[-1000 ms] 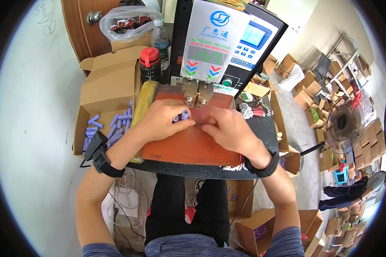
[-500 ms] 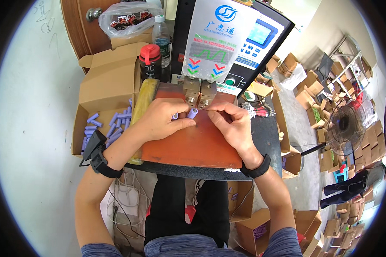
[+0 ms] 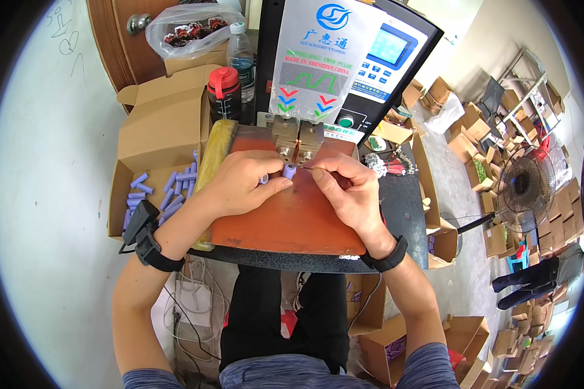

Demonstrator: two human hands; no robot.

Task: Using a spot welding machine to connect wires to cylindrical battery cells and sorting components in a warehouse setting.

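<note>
My left hand (image 3: 240,185) is closed around a purple cylindrical battery cell (image 3: 289,171), its end turned up under the electrode holders (image 3: 298,139) of a spot welder (image 3: 318,58). A second purple cell (image 3: 263,179) pokes out between the fingers of the same hand. Just right of the electrodes, my right hand (image 3: 350,191) pinches a thin strip or wire, too small to make out clearly, which reaches toward the cell's end. Both hands are over an orange-brown work mat (image 3: 279,223).
An open cardboard box (image 3: 159,129) of purple cells stands left, beside a yellow wrapped roll (image 3: 215,175). Behind are a red-lidded bottle (image 3: 225,94) and a water bottle (image 3: 241,61). Red-and-white leads (image 3: 392,165) lie right. Further off stand a fan (image 3: 522,185) and a person (image 3: 532,279).
My right hand has turned slightly, and the thin piece in its pinch shows more plainly near the cell. My left hand still holds the cells. The view has shifted a little.
</note>
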